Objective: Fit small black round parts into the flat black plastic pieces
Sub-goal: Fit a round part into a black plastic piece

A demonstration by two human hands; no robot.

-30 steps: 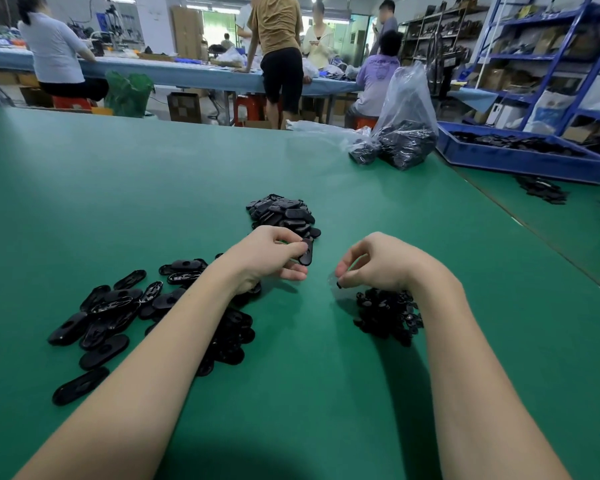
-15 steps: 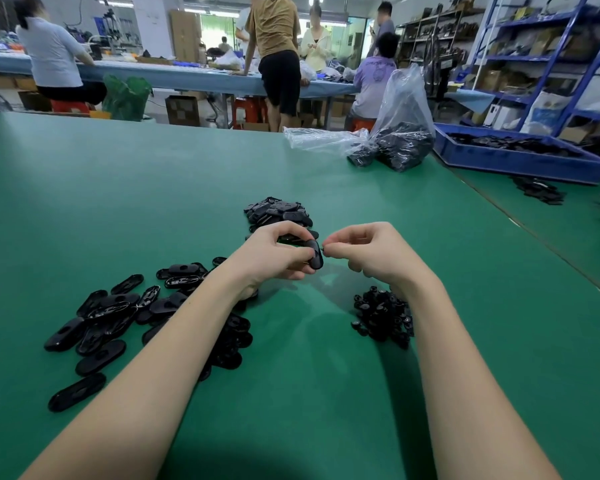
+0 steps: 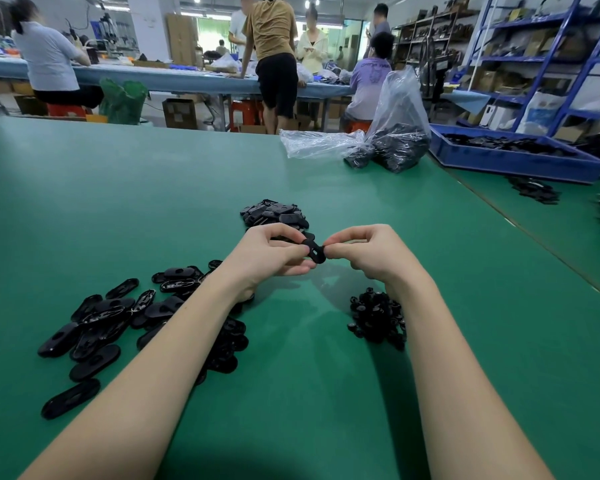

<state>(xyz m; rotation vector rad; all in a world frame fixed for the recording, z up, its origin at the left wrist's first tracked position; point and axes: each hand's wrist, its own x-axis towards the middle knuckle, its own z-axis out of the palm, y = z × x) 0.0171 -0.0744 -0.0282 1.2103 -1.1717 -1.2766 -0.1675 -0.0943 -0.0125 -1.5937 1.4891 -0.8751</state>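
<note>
Pressing a round part into a flat piece, held up between both hands

Your left hand (image 3: 274,254) pinches the glossy oval flat piece (image 3: 315,251) above the table (image 3: 84,202) middle, steadying it; your right hand (image 3: 357,247) pinches at its end, seemingly seating a round part there. The knobbly heap of round parts (image 3: 376,318) lies under your right wrist for quick reach.

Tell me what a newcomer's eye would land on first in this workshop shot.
First, the two bare hands meeting mid-table: the left hand and right hand both pinch one flat black piece above the green table. Next, the black heaps around them: flat pieces scattered at the left, small round parts piled under the right wrist, another stack just beyond the hands.
</note>
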